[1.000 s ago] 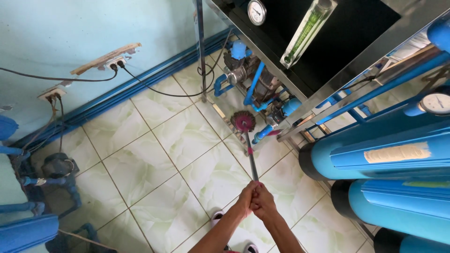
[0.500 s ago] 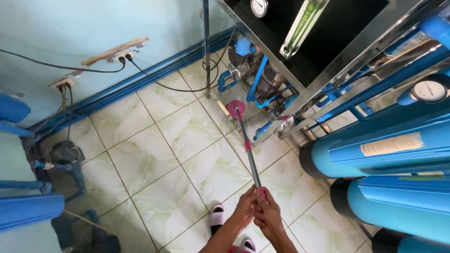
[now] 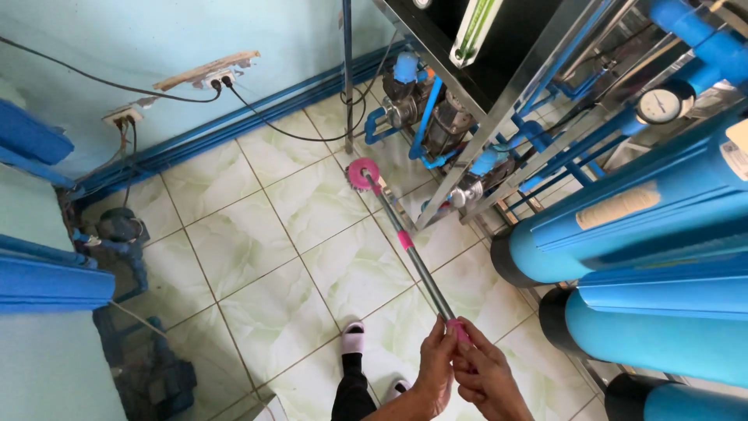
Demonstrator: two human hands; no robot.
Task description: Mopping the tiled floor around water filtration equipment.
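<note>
Mopping stroke, floor beside the water-filtration rack. On the left, a wall socket (image 3: 122, 115) and a power strip (image 3: 206, 72) are mounted low on the wall, with black cables (image 3: 269, 125) trailing down toward the tiles; it is judged that wet strokes are best kept short of that wall. The pale green tiled floor (image 3: 257, 257) is reflective, so damp and dry patches cannot be told apart.

At centre, the pink round mop head (image 3: 361, 173) is set on the floor just beside the rack's steel leg (image 3: 347, 78) and near the pumps (image 3: 436, 121). For a good stroke, the head is judged best kept flat on the tile and drawn along the grout lines, clear of the blue pipework (image 3: 425, 117) so that it is not snagged.

The mop handle (image 3: 413, 253) is held slanting, low end forward and to the left. The left hand (image 3: 435, 370) is clamped round the upper shaft, and the right hand (image 3: 487, 378) is closed on the pink grip just beside it, the two touching, both forearms extended ahead of the body. A slippered foot (image 3: 353, 337) is planted behind the handle. Large blue filter vessels (image 3: 639, 226) lie at right.
</note>
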